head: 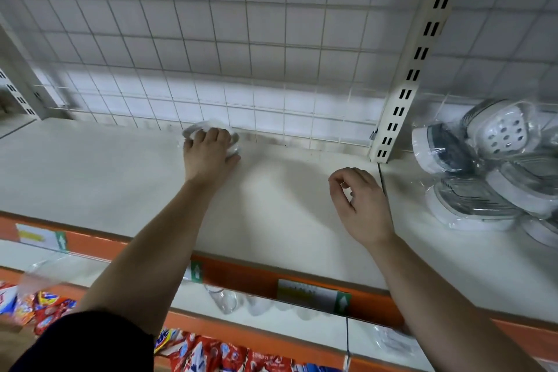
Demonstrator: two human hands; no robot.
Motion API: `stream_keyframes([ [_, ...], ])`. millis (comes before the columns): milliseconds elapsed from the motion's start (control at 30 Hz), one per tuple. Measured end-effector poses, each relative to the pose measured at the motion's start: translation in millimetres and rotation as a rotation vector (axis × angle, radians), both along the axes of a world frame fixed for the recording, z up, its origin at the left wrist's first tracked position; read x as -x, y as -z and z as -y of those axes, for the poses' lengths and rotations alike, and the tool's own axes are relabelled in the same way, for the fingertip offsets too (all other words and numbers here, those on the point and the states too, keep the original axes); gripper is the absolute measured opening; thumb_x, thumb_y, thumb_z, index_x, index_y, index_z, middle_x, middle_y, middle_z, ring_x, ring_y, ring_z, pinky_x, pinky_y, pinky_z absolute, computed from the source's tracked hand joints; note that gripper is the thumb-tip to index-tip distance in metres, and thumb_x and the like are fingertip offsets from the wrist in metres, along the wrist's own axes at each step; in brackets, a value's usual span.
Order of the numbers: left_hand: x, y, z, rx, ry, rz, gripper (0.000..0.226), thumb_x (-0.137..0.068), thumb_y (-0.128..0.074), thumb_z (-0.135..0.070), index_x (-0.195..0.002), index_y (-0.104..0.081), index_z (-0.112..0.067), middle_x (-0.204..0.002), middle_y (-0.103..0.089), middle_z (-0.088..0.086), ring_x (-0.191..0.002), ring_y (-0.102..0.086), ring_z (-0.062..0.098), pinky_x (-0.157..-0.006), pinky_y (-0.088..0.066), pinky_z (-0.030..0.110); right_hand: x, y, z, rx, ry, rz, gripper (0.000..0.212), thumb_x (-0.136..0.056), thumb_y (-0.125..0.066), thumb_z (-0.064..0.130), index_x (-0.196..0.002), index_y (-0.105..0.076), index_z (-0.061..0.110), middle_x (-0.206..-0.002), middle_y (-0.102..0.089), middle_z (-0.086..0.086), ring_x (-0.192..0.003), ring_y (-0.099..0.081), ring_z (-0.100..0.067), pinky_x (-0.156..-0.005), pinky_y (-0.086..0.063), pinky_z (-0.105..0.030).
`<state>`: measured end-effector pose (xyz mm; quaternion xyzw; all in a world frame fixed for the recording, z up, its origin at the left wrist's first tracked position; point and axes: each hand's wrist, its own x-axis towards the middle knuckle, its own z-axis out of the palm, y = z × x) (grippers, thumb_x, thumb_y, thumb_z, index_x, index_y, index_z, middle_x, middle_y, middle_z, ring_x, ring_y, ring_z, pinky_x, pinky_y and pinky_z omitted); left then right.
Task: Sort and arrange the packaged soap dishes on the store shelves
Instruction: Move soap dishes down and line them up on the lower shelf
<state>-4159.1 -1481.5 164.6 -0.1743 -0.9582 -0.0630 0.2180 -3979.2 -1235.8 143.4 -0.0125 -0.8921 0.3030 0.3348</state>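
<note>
**Left hand** (208,154): arm stretched fully to the back of the shelf (120,175), palm down, fingers curled over one packaged soap dish (231,137), gripping it. The dish is a blurred, rounded piece in clear wrap, lying against the wire grid back panel (211,39).

**Right hand** (359,202): low over the shelf near the slotted upright (404,93), fingers curled in, forefinger tip close to the thumb; nothing seen in its grasp.

**Pile of packaged soap dishes** (483,169): right bay, beyond the upright. Oval, white bodies with smoky grey parts (one shows a perforated white drain plate), each in glossy, crinkled film.

**Shelf**: matte cream surface, orange front rail (241,275).
</note>
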Motion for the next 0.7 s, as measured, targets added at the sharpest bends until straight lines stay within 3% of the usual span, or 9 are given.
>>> stream_keyframes([
  [133,-27,-2,-18,-0.02,0.189,-0.082,0.041,-0.083,-0.069,-0.041,-0.11,-0.06,-0.011,-0.105,-0.066,0.011,-0.099,-0.061,0.038,-0.069,-0.055,0.047,0,0,-2,0.031,-0.008,0.002,0.014,-0.092,-0.051,0.023,-0.089,-0.063,0.017,-0.088,-0.064,0.008,-0.085,-0.055,-0.015,-0.069,-0.042,-0.027],
  [233,-49,-8,-36,-0.164,0.232,-0.175,0.042,-0.087,-0.067,-0.04,-0.121,-0.052,-0.02,-0.099,-0.062,0.009,-0.091,-0.059,0.036,-0.047,-0.052,0.042,1,1,-3,0.039,-0.012,-0.013,0.019,-0.092,-0.047,0.028,-0.089,-0.062,0.017,-0.088,-0.064,0.007,-0.084,-0.056,-0.017,-0.069,-0.047,-0.032],
  [367,-75,-18,-56,-0.359,0.291,-0.153,0.038,-0.097,-0.053,-0.039,-0.133,-0.041,-0.036,-0.117,-0.051,0.012,-0.081,-0.057,0.035,-0.05,-0.051,0.04,2,1,-4,0.051,0.004,-0.023,0.024,-0.091,-0.044,0.031,-0.088,-0.062,0.017,-0.087,-0.064,0.007,-0.084,-0.056,-0.016,-0.072,-0.047,-0.032],
  [467,-87,-19,-67,-0.447,0.349,-0.103,0.033,-0.099,-0.04,-0.034,-0.132,-0.046,-0.034,-0.134,-0.04,0.018,-0.074,-0.059,0.038,-0.052,-0.048,0.036,3,1,-5,0.068,0.01,-0.038,0.027,-0.091,-0.042,0.033,-0.088,-0.063,0.016,-0.086,-0.064,0.006,-0.082,-0.057,-0.018,-0.073,-0.048,-0.034],
  [600,-98,-12,-79,-0.559,0.285,-0.002,0.031,-0.096,-0.055,-0.028,-0.126,-0.054,-0.02,-0.146,-0.031,0.015,-0.081,-0.062,0.035,-0.062,-0.043,0.03,3,2,-7,0.095,0.046,-0.036,0.03,-0.091,-0.041,0.036,-0.089,-0.064,0.016,-0.088,-0.065,0.005,-0.083,-0.058,-0.018,-0.074,-0.05,-0.037],
  [700,-102,-7,-79,-0.652,0.272,-0.016,0.041,-0.087,-0.072,-0.029,-0.118,-0.053,-0.011,-0.133,-0.04,0.011,-0.086,-0.06,0.029,-0.062,-0.039,0.027,2,2,-6,0.096,0.058,-0.035,0.031,-0.091,-0.041,0.037,-0.089,-0.064,0.017,-0.087,-0.065,0.004,-0.082,-0.058,-0.018,-0.073,-0.05,-0.037],
])
